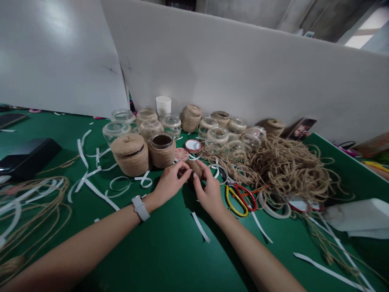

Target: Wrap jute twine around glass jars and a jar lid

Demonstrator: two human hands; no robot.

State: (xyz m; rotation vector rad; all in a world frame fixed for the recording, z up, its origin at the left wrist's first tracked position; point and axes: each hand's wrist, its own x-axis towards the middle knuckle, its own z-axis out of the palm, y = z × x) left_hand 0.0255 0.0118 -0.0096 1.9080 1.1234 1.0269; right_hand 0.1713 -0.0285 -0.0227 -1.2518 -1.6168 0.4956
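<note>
Between both hands I hold a small round lid wrapped in brown twine (195, 167), just above the green table. My left hand (174, 180), with a grey watch band at the wrist, pinches its left edge. My right hand (209, 190) grips the right edge, thumb at the near side. Left of the hands stand a twine-wrapped jar with an open mouth (162, 152) and a larger twine-wrapped jar with its lid on (130, 156). Behind the held lid lie a red-rimmed jar lid (193, 145) and a red patterned lid (181, 154).
Scissors with red and yellow handles (237, 200) lie right of my right hand, near a roll of white tape (278, 209). A heap of loose twine (298, 170) fills the right side. Several clear glass jars (217, 138) stand along the back. White strips (200, 227) are scattered about.
</note>
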